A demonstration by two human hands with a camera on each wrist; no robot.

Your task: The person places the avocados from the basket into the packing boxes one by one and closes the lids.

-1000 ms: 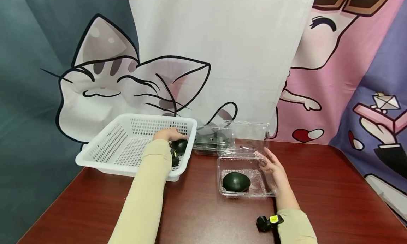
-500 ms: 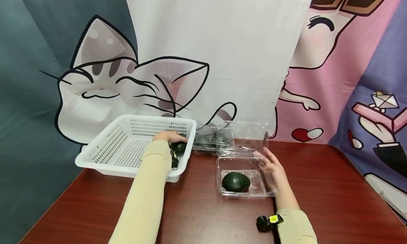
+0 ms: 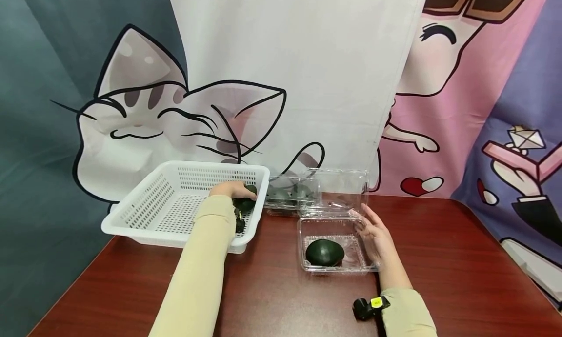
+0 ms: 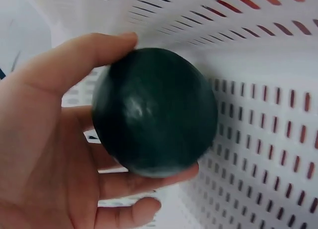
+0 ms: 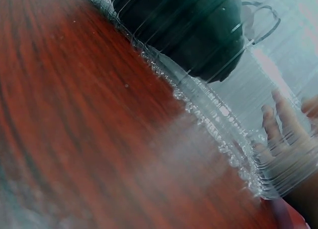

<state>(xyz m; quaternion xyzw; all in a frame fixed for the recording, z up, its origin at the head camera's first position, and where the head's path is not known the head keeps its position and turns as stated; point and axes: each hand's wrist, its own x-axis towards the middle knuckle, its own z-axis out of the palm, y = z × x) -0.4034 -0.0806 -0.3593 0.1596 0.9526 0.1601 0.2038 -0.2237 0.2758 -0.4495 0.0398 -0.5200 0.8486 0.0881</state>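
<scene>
In the head view my left hand (image 3: 228,189) reaches inside the white plastic basket (image 3: 113,224), near its right wall. It grips a dark green avocado (image 4: 156,112), thumb on one side and fingers curled beneath, as the left wrist view shows. Another avocado (image 3: 325,252) lies in the open clear plastic clamshell box (image 3: 303,239), whose lid (image 3: 344,186) stands raised behind. My right hand (image 3: 378,239) rests against the right side of that box, fingers extended. Through the plastic, the right wrist view shows those fingers (image 5: 283,122) and the dark avocado.
A second clear box (image 3: 281,208) with dark green contents stands behind, between the basket and the raised lid. The brown wooden table (image 3: 281,298) runs up to a printed cloth backdrop (image 3: 281,59). A small black wrist camera (image 3: 362,308) hangs at my right sleeve.
My left hand's grip on the avocado has shifted slightly, and the fruit has tilted up a little within the basket. My right hand stays by the box. The head view has drifted slightly.
</scene>
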